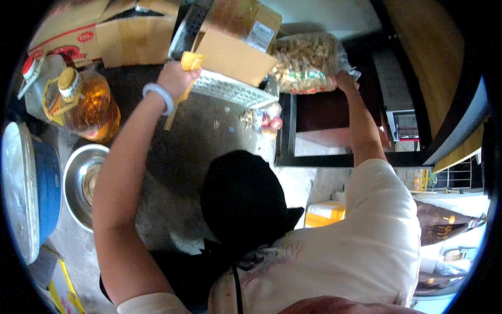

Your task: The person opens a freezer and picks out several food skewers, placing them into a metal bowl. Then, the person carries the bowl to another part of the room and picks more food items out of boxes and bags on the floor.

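Observation:
My left hand (178,78), with a pale bangle on the wrist, is closed around a crumpled yellow packet or wrapper (191,61); part of it hangs below the fist. It is beside a white perforated plastic crate (231,92) that holds an open cardboard box (233,55). At the upper right, my right hand (347,81) grips the lower right corner of a large clear plastic bag (304,62) filled with light brown dried pieces. This bag lies near the dark frame of a cabinet or rack (288,129).
At left stand a large oil bottle (94,106), a clear jug with red cap (47,74), a steel basin (72,188) and a blue lidded tub (47,188). Cardboard boxes (135,41) are behind. Bagged onions (270,121) lie beside the crate.

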Demonstrator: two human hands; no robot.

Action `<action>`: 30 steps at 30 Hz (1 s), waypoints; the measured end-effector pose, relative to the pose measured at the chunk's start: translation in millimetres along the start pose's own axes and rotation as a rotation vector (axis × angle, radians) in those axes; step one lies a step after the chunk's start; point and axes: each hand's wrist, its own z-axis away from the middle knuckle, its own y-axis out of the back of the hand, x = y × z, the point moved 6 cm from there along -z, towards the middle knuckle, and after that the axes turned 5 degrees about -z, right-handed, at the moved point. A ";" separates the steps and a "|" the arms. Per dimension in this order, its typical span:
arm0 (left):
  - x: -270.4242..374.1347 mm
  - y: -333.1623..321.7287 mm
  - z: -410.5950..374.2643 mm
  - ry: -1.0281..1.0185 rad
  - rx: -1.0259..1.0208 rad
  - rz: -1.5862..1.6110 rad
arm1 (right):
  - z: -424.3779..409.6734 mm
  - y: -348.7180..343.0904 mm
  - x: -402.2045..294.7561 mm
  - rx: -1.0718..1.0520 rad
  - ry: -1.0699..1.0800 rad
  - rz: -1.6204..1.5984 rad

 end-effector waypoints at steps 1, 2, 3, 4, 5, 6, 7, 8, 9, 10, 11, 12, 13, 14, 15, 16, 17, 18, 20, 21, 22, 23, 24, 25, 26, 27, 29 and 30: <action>5.5 0.5 10.7 -0.015 -0.079 -0.026 | 9.8 2.5 3.7 -0.082 -0.111 -0.046; 10.5 6.7 19.6 -0.014 -0.151 -0.064 | 23.7 11.8 6.5 0.010 -0.157 0.058; 15.2 13.1 31.1 -0.028 -0.227 -0.092 | 40.4 20.0 9.1 0.152 -0.177 0.141; 18.6 18.3 42.1 -0.024 -0.296 -0.148 | 49.8 18.8 11.6 0.125 -0.192 0.144; 16.0 24.6 55.9 0.055 -0.357 -0.001 | 54.9 20.2 13.6 0.131 -0.191 0.137; 11.6 33.8 66.2 0.124 -0.361 0.013 | 57.8 18.3 18.2 0.104 -0.206 0.143; 6.2 43.9 76.2 0.172 -0.371 0.058 | 56.6 22.5 13.3 0.196 -0.092 0.186; -2.4 57.1 84.9 0.221 -0.380 0.012 | 50.6 26.7 8.0 0.263 0.006 0.235; -10.9 68.1 94.8 0.248 -0.401 0.004 | 44.6 26.5 4.4 0.292 0.069 0.310; -20.8 76.9 104.1 0.289 -0.395 -0.024 | 34.6 30.4 0.1 0.318 0.151 0.184; -29.5 86.1 112.3 0.306 -0.394 -0.029 | 24.7 34.8 1.2 0.328 0.177 -0.094; -40.0 90.7 120.7 0.384 -0.365 0.091 | 11.8 34.2 13.2 0.332 -0.011 -0.673; -45.1 92.0 124.6 0.380 -0.345 0.118 | 2.9 25.2 22.6 0.274 -0.172 -1.075; -52.2 94.8 130.2 0.422 -0.317 0.142 | -3.5 16.8 28.7 0.240 -0.327 -1.300; -58.2 96.3 134.2 0.473 -0.301 0.165 | -8.7 9.1 33.2 0.164 -0.438 -1.358; -61.7 95.4 135.5 0.509 -0.298 0.137 | -10.6 -1.7 40.3 0.115 -0.583 -1.413; -60.4 92.9 134.7 0.489 -0.310 0.150 | -18.1 -6.5 39.6 -0.002 -0.483 -1.335; -58.2 88.7 133.8 0.468 -0.320 0.165 | -26.1 -10.1 42.5 -0.084 -0.413 -1.254; -51.1 80.0 130.3 0.397 -0.376 0.085 | -46.4 -17.4 46.3 -0.213 -0.218 -1.158; -46.9 75.5 129.1 0.347 -0.420 -0.014 | -59.5 -17.9 47.1 -0.263 -0.092 -1.145; -42.5 71.2 127.8 0.296 -0.464 -0.116 | -72.3 -19.1 50.9 -0.291 -0.029 -1.124; -37.9 67.1 126.9 0.235 -0.509 -0.240 | -87.1 -7.7 47.5 -0.227 0.195 -1.123; -39.4 65.0 128.1 0.316 -0.479 -0.228 | -100.2 5.7 44.7 -0.138 0.358 -1.110; -37.6 61.4 130.3 0.339 -0.503 -0.198 | -109.9 15.8 46.6 -0.025 0.432 -1.076; -35.8 57.8 132.5 0.362 -0.524 -0.166 | -115.5 20.5 47.3 0.047 0.471 -0.918; -34.1 54.5 134.6 0.385 -0.545 -0.135 | -120.7 25.6 51.3 0.140 0.421 -0.745; -32.6 50.3 138.0 0.452 -0.537 -0.051 | -119.4 31.8 56.2 0.309 0.317 -0.394; -33.6 50.3 140.1 0.499 -0.502 0.002 | -112.6 32.2 57.8 0.389 0.271 -0.217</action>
